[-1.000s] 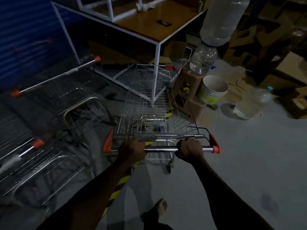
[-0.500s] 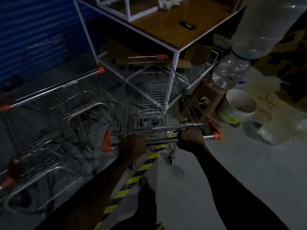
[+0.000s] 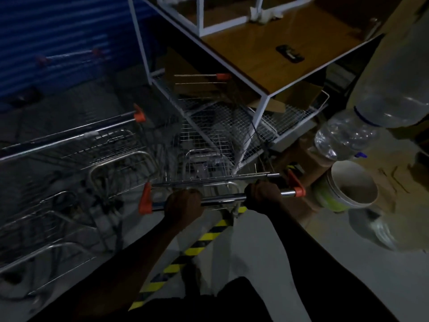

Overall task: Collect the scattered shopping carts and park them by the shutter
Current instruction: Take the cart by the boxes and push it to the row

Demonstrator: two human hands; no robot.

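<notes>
A wire shopping cart point(image 3: 209, 156) with orange handle caps stands right in front of me, its nose under the wooden-topped table. My left hand point(image 3: 184, 202) and my right hand point(image 3: 263, 191) both grip its chrome handle bar point(image 3: 222, 199). To its left stands a parked cart point(image 3: 97, 145), and another parked cart point(image 3: 44, 231) sits nearer at the lower left. The blue shutter point(image 3: 58, 43) fills the upper left.
A white-framed table point(image 3: 267, 54) with a mesh lower shelf point(image 3: 285, 119) stands ahead. At the right are a white bucket point(image 3: 348, 194), clear plastic bottles point(image 3: 343, 135) and cardboard. Yellow-black tape point(image 3: 185, 249) runs along the grey floor under the cart.
I have pushed the cart forward and leftward, its nose going under the table and closer to the parked carts. Both hands have stayed on the handle.
</notes>
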